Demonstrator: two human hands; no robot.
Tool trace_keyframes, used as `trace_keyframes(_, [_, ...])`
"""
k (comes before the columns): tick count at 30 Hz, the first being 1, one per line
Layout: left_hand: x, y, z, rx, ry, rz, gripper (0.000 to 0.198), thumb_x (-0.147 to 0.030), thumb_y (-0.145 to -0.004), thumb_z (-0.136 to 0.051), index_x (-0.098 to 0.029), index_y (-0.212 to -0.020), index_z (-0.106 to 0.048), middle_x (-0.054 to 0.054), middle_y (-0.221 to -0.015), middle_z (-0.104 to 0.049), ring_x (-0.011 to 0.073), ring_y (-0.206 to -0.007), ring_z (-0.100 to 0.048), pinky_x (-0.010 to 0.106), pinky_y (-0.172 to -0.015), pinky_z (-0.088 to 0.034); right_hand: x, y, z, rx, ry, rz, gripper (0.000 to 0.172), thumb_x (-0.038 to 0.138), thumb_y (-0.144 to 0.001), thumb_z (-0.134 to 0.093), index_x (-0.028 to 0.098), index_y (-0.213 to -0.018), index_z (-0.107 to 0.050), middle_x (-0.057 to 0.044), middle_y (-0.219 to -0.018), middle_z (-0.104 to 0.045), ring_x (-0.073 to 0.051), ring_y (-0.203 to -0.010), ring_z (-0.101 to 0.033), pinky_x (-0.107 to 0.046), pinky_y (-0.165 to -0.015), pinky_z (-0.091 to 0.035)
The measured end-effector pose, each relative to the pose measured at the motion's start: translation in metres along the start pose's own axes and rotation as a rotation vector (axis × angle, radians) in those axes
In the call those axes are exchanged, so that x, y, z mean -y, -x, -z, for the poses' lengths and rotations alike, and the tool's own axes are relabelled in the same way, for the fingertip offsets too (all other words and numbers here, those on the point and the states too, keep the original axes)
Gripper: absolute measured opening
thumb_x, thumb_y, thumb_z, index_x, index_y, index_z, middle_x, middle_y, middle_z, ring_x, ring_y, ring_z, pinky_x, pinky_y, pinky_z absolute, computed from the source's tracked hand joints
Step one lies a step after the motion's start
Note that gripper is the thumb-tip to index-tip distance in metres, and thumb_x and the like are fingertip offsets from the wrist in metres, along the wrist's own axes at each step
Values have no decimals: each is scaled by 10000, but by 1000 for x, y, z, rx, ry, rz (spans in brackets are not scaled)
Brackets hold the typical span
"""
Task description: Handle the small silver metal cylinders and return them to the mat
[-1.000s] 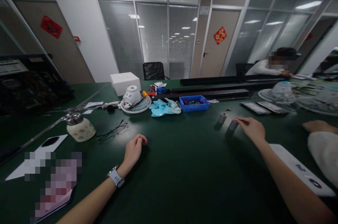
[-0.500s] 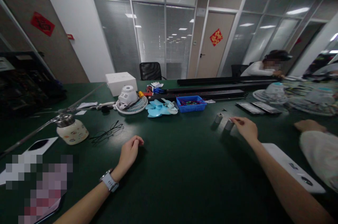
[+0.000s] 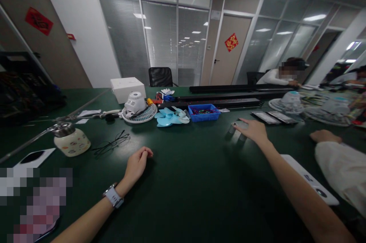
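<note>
My left hand (image 3: 138, 164) rests on the green tabletop (image 3: 183, 193), its fingers curled in with nothing visible in them. A watch (image 3: 113, 196) is on that wrist. On the right, my right hand (image 3: 254, 130) reaches over two small grey metal cylinders standing close together. Its thumb and forefinger are apart, with the tips by the top of the left cylinder (image 3: 232, 128); whether they touch it is unclear. The right cylinder (image 3: 243, 136) stands under the fingers and is partly hidden by them.
Beyond lie a blue bin (image 3: 204, 116) of small parts, light-blue fan blades (image 3: 171, 117) and a white fan part (image 3: 135, 102). Glasses (image 3: 113, 144) and a jar (image 3: 73, 143) are left. A white panel (image 3: 311, 182) and a co-worker's sleeve (image 3: 339, 166) are right.
My right hand has moved left from the right cylinder to the left one, and its fingers have spread. My left hand stays curled on the table. The view has shifted slightly.
</note>
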State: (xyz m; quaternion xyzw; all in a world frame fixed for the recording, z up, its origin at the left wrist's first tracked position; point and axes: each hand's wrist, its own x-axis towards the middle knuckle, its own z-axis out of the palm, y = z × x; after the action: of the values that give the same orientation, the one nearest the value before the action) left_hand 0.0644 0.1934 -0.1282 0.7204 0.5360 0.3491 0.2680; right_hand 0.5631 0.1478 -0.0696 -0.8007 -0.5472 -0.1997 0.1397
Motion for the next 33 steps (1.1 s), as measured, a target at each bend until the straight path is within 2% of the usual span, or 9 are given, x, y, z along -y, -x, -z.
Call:
trace_keyframes(3, [-1, 1, 0, -13, 4, -6, 304, -321, -825, -339, -209, -775, -616, 14, -760, -687, 202, -779, -645, 298, -725, -449, 19, -24, -1, 291, 109, -12, 528, 585, -750, -571, 235, -1132, -671, -131, -1001, -707, -284, -948, -643, -380, -801, -441])
trace_keyframes(5, [-2, 2, 1, -25, 4, -15, 303, -317, -822, -340, -208, -767, -618, 14, -752, -689, 202, -776, -648, 297, -721, -454, 29, -35, -2, 388, 131, -25, 427, 520, -744, -603, 219, -1027, -708, -137, -985, -709, -280, -925, -652, -367, -770, -442])
trace_keyframes(11, [-6, 2, 0, -21, -1, -34, 331, -323, -831, -347, -198, -806, -652, 26, -749, -687, 210, -770, -647, 311, -704, -464, 73, -31, 0, 342, 101, 106, 397, 508, -784, -562, 181, -944, -722, -143, -928, -718, -281, -913, -656, -374, -796, -435])
trace_keyframes(13, [-7, 2, -1, -3, 10, -56, 351, -340, -849, -359, -195, -917, -672, 30, -790, -692, 206, -780, -642, 312, -707, -462, 108, -17, 0, 311, 22, 215, 390, 522, -791, -553, 217, -973, -716, -98, -941, -723, -246, -908, -657, -335, -799, -438])
trace_keyframes(16, [-12, 6, -1, -4, 13, -109, 378, -400, -869, -413, -205, -1085, -654, 44, -886, -700, 199, -789, -626, 312, -702, -461, 178, 17, 1, 248, -287, 436, 385, 534, -771, -585, 219, -951, -713, -54, -880, -725, -212, -834, -654, -319, -791, -445])
trace_keyframes(19, [-21, 11, -2, -50, 10, -193, 362, -433, -857, -497, -215, -1094, -664, 66, -986, -694, 208, -865, -607, 324, -742, -473, 244, 58, 4, 233, -650, 613, 318, 494, -741, -639, 228, -905, -700, -9, -802, -709, -186, -772, -635, -335, -816, -442])
trace_keyframes(22, [-31, 16, -5, -69, 44, -283, 304, -407, -832, -576, -236, -1058, -684, 58, -1037, -689, 217, -970, -585, 355, -838, -477, 286, 91, 2, 208, -860, 665, 232, 373, -694, -697, 224, -870, -672, 3, -822, -699, -176, -805, -625, -351, -916, -407])
trace_keyframes(27, [-36, 16, -11, -127, 109, -275, 233, -375, -814, -619, -238, -971, -724, 65, -1051, -696, 222, -1056, -596, 392, -943, -467, 301, 109, -9, 157, -975, 648, 236, 319, -679, -712, 212, -875, -634, -29, -914, -693, -193, -868, -619, -382, -976, -371])
trace_keyframes(33, [-43, 11, -9, -60, 227, -159, 257, -388, -792, -636, -199, -949, -711, 65, -1003, -732, 230, -994, -666, 384, -914, -512, 296, 108, -7, 214, -964, 630, 200, 386, -715, -702, 215, -789, -630, -1, -787, -682, -179, -778, -620, -365, -890, -407])
